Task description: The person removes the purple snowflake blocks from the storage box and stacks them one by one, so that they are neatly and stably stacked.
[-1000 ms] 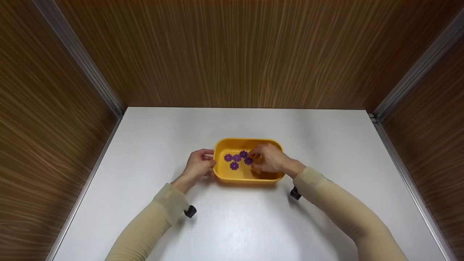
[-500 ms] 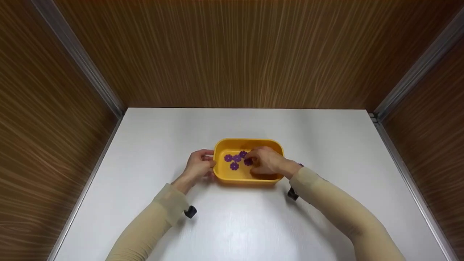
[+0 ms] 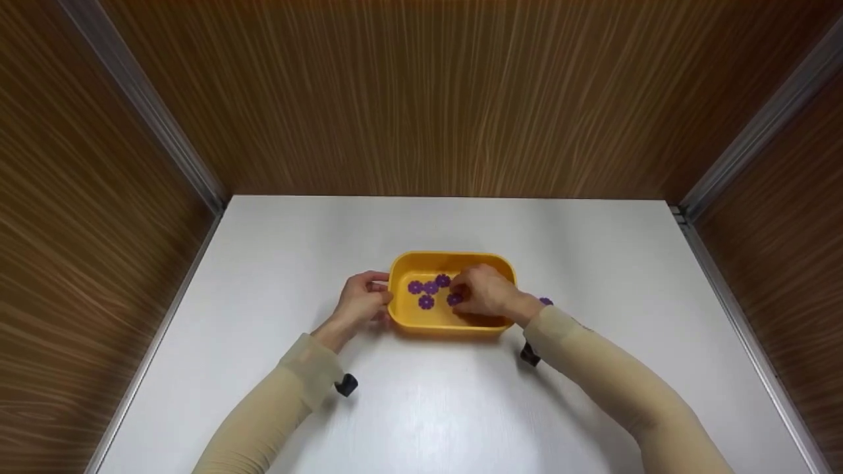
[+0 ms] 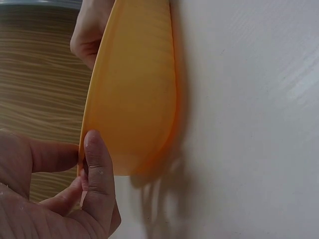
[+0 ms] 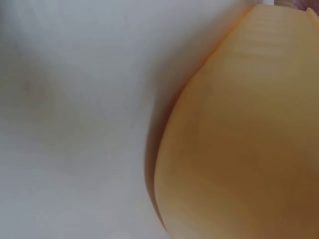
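Observation:
A yellow plastic tub (image 3: 428,326) sits on the white table, with several small purple flower-shaped pieces (image 3: 426,301) lying flat on its floor. My left hand (image 3: 359,301) grips the tub's left end; in the left wrist view that hand (image 4: 55,184) has the rim between thumb and fingers. Down inside the right half is my right hand (image 3: 486,291), its curled fingertips pinching a purple flower piece (image 3: 454,299). The hand's underside is hidden in the head view. In the right wrist view, the tub's outer wall (image 5: 239,129) fills the right side and blocks the fingers.
One more purple flower piece (image 3: 546,301) lies on the table right of the tub, partly covered by the right sleeve. Wood-grain panels (image 3: 421,99) enclose the table (image 3: 421,408) at the back and both sides. Black wrist cameras (image 3: 346,384) hang below the cuffs.
My right hand has come slightly lower and nearer in the tub, and the flower piece at its fingertips has shifted a little towards me. The left hand and tub have stayed still.

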The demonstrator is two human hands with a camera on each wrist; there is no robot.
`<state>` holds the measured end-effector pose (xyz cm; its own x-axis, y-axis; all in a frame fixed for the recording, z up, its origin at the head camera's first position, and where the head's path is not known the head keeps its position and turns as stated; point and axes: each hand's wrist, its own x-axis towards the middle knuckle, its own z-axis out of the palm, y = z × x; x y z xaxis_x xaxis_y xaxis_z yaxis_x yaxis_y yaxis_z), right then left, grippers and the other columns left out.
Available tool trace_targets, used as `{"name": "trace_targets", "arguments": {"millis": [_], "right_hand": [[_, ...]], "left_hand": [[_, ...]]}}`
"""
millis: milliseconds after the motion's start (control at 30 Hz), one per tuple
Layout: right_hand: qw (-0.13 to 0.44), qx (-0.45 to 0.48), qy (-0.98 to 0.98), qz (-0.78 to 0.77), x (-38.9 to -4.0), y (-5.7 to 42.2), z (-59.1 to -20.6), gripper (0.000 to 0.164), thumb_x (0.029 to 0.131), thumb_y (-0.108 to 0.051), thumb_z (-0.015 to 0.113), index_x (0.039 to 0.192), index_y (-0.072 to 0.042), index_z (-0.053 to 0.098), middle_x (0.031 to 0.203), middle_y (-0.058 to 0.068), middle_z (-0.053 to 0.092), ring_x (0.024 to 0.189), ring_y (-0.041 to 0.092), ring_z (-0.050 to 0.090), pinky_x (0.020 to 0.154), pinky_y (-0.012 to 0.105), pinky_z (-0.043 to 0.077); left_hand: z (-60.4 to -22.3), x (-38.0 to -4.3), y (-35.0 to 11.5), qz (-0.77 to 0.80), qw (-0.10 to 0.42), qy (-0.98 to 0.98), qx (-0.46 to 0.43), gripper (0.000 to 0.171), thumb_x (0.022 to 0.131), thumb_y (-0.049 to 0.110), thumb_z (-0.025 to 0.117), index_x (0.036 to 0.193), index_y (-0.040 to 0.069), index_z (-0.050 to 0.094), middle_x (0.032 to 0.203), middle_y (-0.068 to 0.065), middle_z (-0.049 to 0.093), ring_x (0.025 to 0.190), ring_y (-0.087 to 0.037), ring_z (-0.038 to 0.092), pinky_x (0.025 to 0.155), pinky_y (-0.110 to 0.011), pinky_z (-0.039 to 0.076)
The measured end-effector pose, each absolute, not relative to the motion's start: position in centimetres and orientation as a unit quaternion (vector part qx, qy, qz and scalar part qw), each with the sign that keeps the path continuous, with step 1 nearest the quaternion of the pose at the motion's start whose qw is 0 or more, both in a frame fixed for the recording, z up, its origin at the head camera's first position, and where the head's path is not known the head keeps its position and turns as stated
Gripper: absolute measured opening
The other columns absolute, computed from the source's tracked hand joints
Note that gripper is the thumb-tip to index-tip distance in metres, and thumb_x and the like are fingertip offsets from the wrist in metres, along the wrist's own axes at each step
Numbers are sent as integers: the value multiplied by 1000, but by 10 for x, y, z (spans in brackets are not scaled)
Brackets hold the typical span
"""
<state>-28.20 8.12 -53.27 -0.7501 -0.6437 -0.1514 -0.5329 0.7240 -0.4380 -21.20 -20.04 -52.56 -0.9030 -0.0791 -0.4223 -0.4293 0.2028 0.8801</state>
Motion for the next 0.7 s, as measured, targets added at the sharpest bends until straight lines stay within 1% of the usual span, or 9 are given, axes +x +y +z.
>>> {"name": "trace_targets", "arguments": {"millis": [167,267,433,567,700], "right_hand": [[157,-306,920,-189,-283,82,-532,35,97,-28,90,125,-8,86,115,9,86,103,22,77,101,42,68],[157,-307,919,-193,-284,81,-533,31,95,-29,92,119,-9,87,111,8,87,99,20,77,97,41,69],[153,-300,922,-192,-284,77,-535,25,89,-29,94,106,-11,87,100,4,86,88,16,73,87,38,67],[149,-300,927,-170,-283,75,-533,28,87,-33,95,104,-13,87,97,2,84,84,14,69,84,36,66],[125,-318,928,-147,-283,76,-532,29,86,-38,95,101,-15,87,93,0,84,81,14,68,81,35,64]], "left_hand": [[-525,-212,-200,613,145,759,-166,48,100,3,70,148,8,68,119,-12,72,80,-16,70,86,-43,71],[-525,-211,-201,614,145,759,-163,48,99,3,70,147,8,68,118,-12,71,80,-16,69,84,-41,71],[-526,-210,-202,615,143,758,-165,47,100,2,71,147,7,69,120,-12,72,85,-18,71,83,-39,71],[-526,-211,-200,616,140,757,-167,46,100,2,70,146,7,69,117,-12,71,83,-17,70,83,-40,71],[-526,-211,-201,614,139,759,-165,46,99,2,70,145,6,70,116,-11,71,82,-16,69,81,-39,70]]}}
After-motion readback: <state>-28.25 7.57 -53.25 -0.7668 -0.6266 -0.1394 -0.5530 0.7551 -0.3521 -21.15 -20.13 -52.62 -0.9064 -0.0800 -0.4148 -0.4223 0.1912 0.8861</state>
